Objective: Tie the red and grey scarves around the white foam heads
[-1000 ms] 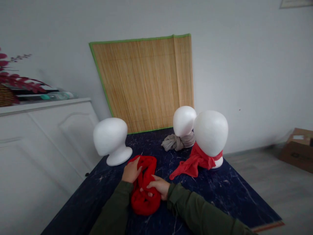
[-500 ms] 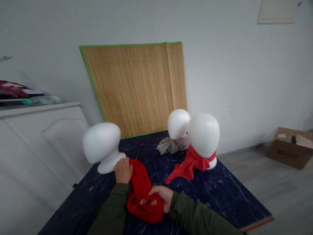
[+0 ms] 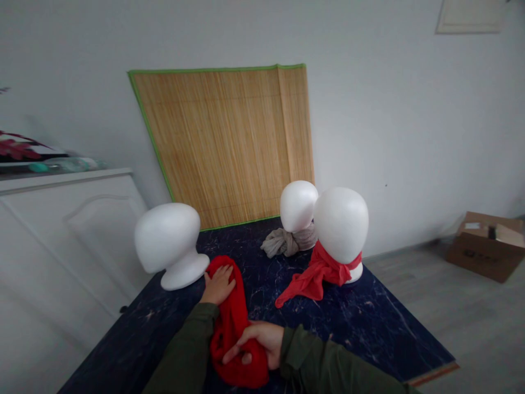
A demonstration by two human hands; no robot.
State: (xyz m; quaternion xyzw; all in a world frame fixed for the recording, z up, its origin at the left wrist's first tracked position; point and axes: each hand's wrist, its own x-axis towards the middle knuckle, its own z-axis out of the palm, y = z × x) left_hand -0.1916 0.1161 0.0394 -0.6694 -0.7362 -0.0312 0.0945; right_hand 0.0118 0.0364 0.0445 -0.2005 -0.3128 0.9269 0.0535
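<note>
Dark blue marbled tabletop (image 3: 369, 323) with white veining, set against a plain white wall (image 3: 410, 109). A bamboo mat (image 3: 229, 142) with green edging leans on that wall at the table's far edge. White cabinet (image 3: 61, 219) at left, clutter on top, blurred. Grey floor (image 3: 471, 317) at right with a cardboard box (image 3: 486, 246) near the wall.

Red knit scarf (image 3: 233, 323) lies bunched on the table's near part. Left hand (image 3: 217, 284) flat, fingers spread, pressing its far end, just beside a bare foam head (image 3: 168, 241). Right hand (image 3: 256, 342) closed around the scarf's near end.

Farther right: foam head with red scarf (image 3: 340, 224), and behind it foam head with grey scarf (image 3: 297, 208).
</note>
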